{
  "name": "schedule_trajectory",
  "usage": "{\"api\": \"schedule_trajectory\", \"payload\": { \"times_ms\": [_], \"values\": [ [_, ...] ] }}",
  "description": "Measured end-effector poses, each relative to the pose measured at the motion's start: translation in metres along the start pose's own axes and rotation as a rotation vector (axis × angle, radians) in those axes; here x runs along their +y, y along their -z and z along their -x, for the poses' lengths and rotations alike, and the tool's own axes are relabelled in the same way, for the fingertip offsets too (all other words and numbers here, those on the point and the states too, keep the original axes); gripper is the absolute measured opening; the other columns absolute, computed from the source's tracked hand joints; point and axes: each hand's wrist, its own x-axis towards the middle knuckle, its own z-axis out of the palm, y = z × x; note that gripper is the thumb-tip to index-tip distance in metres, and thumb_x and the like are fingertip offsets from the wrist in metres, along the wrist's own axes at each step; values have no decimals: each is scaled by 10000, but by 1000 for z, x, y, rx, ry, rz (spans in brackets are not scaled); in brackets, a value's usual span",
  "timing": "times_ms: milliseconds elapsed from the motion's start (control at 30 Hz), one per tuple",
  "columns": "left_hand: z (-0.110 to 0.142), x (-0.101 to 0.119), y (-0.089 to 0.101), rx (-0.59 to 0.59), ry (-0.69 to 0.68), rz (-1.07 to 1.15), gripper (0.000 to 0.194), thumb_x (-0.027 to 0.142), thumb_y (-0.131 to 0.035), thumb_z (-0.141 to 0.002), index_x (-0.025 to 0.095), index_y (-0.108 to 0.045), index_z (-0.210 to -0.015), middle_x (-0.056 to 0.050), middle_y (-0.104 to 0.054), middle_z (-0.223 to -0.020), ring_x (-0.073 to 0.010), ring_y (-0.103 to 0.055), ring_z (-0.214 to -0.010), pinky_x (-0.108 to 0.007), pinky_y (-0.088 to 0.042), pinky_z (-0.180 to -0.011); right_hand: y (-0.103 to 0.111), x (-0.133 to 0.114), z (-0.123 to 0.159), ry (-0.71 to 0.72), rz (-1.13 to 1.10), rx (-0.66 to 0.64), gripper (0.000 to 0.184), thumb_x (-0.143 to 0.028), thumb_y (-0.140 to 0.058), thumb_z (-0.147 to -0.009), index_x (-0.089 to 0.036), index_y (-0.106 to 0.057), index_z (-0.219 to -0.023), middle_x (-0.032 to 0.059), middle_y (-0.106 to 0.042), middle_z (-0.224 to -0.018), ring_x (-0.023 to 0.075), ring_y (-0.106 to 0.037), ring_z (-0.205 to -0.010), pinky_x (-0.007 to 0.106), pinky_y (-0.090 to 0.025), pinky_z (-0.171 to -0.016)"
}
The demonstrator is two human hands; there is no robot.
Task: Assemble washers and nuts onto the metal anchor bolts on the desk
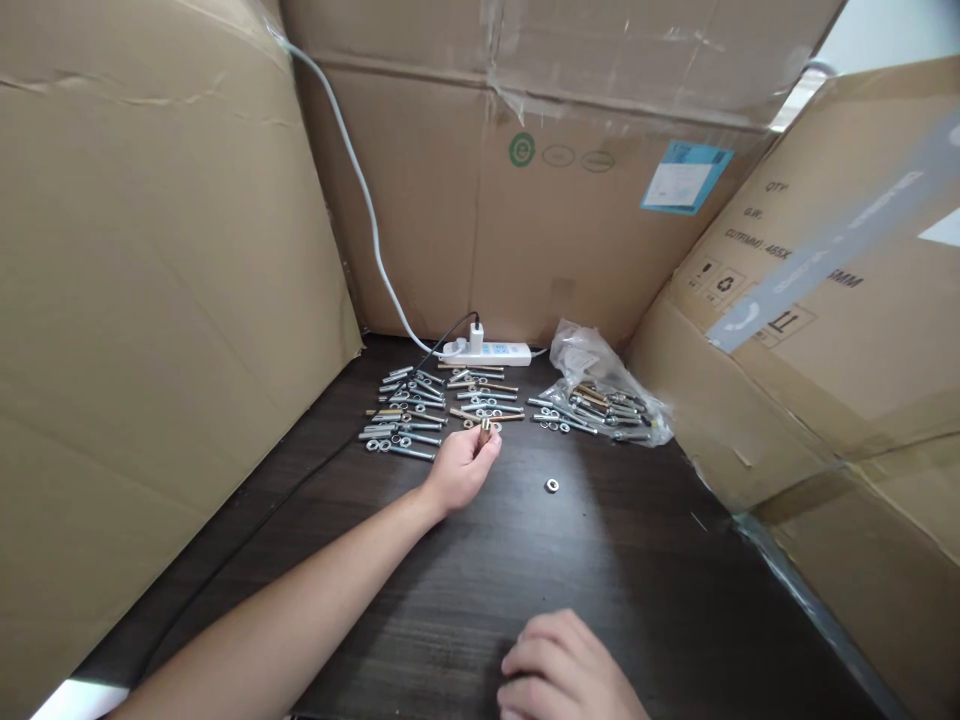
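Observation:
My left hand (463,468) reaches forward over the dark wooden table (645,570), its fingers pinched on a small brass-coloured sleeve (485,431) at the near edge of rows of bolts and washers (420,410). A single loose nut (552,486) lies on the table to the right of that hand. My right hand (559,668) rests near the bottom edge with its fingers curled down on the table; whether anything is under them is hidden.
A clear plastic bag (600,385) with more bolts lies at the right of the rows. A white power strip (487,351) with a plugged charger and white cable sits at the back. Cardboard boxes (150,300) wall in the table on three sides.

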Motion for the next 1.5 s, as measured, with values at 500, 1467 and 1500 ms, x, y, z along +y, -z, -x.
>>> {"api": "schedule_trajectory", "payload": {
  "times_ms": [500,1467,1500],
  "values": [
    [2,10,0,-254,24,-334,331,423,-324,-945,195,-488,-771,9,-541,-698,-147,-486,-639,-239,-353,-597,8,108,-84,-269,43,328,145,-137,-599,-833,-205,-677,-936,44,-668,-842,169,-615,-784,314,-508,-729],
    [0,4,-3,-264,80,-248,313,415,-356,-929,190,-432,-724,29,-484,-679,-135,-437,-646,-244,-335,-617,50,132,-65,-684,143,-420,144,-276,-647,-720,-221,-614,-850,-19,-630,-691,135,-568,-584,231,-374,-528],
    [0,4,-3,-263,81,-245,315,414,-357,-928,190,-432,-721,30,-480,-674,-134,-432,-641,-243,-332,-613,48,132,-65,-681,148,-435,124,-245,-640,-715,-221,-615,-834,-14,-634,-700,136,-572,-598,230,-372,-534]
  ]
}}
